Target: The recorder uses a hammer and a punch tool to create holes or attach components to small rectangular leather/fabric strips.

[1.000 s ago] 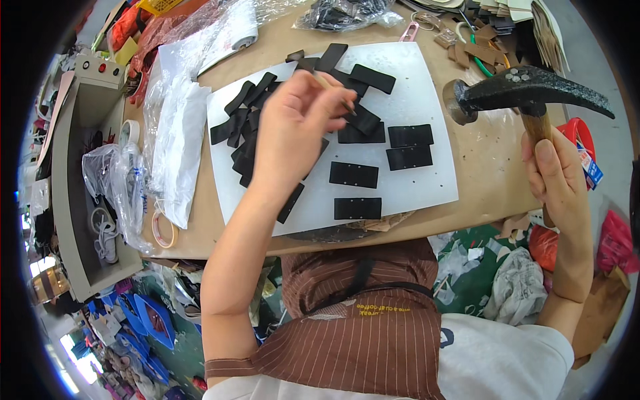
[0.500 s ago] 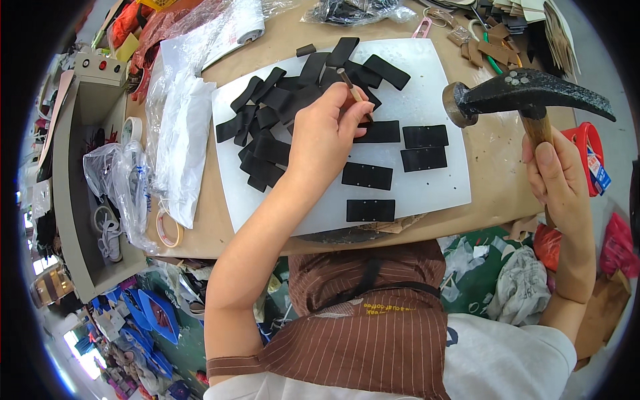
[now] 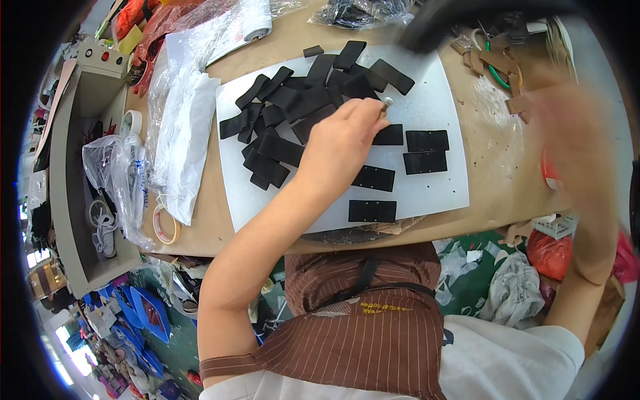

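Observation:
My left hand (image 3: 340,140) pinches a short, thin metal punch (image 3: 384,109), its top just showing above the fingers and its lower end hidden. Under that hand lies a black strip (image 3: 389,135), partly covered, on a white board (image 3: 433,193). My right hand (image 3: 577,137), smeared by motion, is raised at the right and grips a hammer whose blurred dark head (image 3: 480,20) hangs over the far right of the board. Several black strips (image 3: 372,211) with tiny holes along their edges lie in front and to the right. A loose heap of black strips (image 3: 280,147) spreads left of my left hand.
Clear plastic wrap and a white bag (image 3: 183,147) lie left of the board, near a tape roll (image 3: 167,224). Brown scraps (image 3: 497,60) and green-handled scissors sit at the far right. A grey metal box (image 3: 67,200) stands beyond the table's left edge.
The hammer has swung left and up from the right side into a blur, and my right hand has blurred with it. My left hand has shifted slightly right, its punch now more upright.

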`<move>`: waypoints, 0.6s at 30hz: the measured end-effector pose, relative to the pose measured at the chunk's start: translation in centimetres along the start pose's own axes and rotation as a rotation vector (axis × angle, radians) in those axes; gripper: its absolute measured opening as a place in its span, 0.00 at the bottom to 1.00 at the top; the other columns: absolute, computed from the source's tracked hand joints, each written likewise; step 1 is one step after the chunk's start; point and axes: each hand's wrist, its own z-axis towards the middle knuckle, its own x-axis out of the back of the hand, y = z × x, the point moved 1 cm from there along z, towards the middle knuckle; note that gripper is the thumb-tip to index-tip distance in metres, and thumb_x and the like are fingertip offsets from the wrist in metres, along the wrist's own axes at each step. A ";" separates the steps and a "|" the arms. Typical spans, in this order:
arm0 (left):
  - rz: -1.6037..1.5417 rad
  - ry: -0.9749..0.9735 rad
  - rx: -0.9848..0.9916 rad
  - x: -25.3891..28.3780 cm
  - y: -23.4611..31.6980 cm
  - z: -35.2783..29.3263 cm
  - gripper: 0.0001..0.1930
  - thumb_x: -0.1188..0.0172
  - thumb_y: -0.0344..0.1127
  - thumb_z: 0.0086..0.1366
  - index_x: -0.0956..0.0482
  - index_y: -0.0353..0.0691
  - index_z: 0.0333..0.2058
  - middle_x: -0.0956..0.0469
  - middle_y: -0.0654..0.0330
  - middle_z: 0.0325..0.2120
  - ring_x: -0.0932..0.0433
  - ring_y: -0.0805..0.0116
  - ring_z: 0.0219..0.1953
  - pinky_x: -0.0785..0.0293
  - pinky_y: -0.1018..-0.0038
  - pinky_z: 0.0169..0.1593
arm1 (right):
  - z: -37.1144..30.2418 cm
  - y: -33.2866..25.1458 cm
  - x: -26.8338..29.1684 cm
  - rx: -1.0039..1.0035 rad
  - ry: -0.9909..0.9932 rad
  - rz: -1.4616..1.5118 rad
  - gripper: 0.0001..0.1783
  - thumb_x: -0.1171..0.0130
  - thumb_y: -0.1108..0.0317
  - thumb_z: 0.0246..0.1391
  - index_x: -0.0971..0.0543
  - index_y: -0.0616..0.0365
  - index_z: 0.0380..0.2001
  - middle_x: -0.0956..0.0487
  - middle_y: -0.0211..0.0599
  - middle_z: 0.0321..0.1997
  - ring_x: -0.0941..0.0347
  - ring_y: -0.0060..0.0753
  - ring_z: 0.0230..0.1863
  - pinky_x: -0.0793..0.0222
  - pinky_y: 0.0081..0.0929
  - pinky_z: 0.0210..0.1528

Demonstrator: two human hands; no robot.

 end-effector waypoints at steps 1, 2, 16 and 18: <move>0.117 0.048 0.043 0.4 -0.6 -1.1 0.05 0.45 0.28 0.66 0.28 0.32 0.38 0.22 0.58 0.29 0.19 0.70 0.32 0.20 0.77 0.35 | 1.3 1.2 -4.3 -0.005 0.049 -0.029 0.25 0.63 0.45 0.66 0.31 0.58 0.33 0.38 0.24 0.15 0.45 0.16 0.13 0.46 0.15 0.17; 0.187 0.086 0.041 0.2 -0.9 -1.2 0.05 0.45 0.27 0.66 0.28 0.32 0.38 0.22 0.57 0.29 0.19 0.68 0.31 0.20 0.77 0.34 | 1.8 0.9 -7.2 -0.054 0.117 -0.103 0.23 0.61 0.50 0.67 0.29 0.59 0.37 0.37 0.22 0.15 0.45 0.13 0.14 0.46 0.13 0.18; -0.332 0.077 0.295 0.7 -0.2 0.1 0.06 0.43 0.28 0.65 0.29 0.31 0.32 0.21 0.56 0.28 0.20 0.70 0.27 0.22 0.76 0.31 | -17.1 9.0 9.4 -0.529 0.351 0.537 0.21 0.55 0.50 0.66 0.28 0.58 0.41 0.36 0.18 0.14 0.43 0.13 0.13 0.45 0.13 0.16; -0.257 0.006 0.288 0.6 0.0 0.4 0.05 0.44 0.29 0.66 0.28 0.33 0.35 0.20 0.59 0.29 0.19 0.72 0.30 0.22 0.77 0.33 | -16.1 9.4 7.5 -0.416 0.239 0.303 0.19 0.55 0.51 0.66 0.29 0.58 0.39 0.34 0.18 0.15 0.40 0.14 0.14 0.43 0.15 0.17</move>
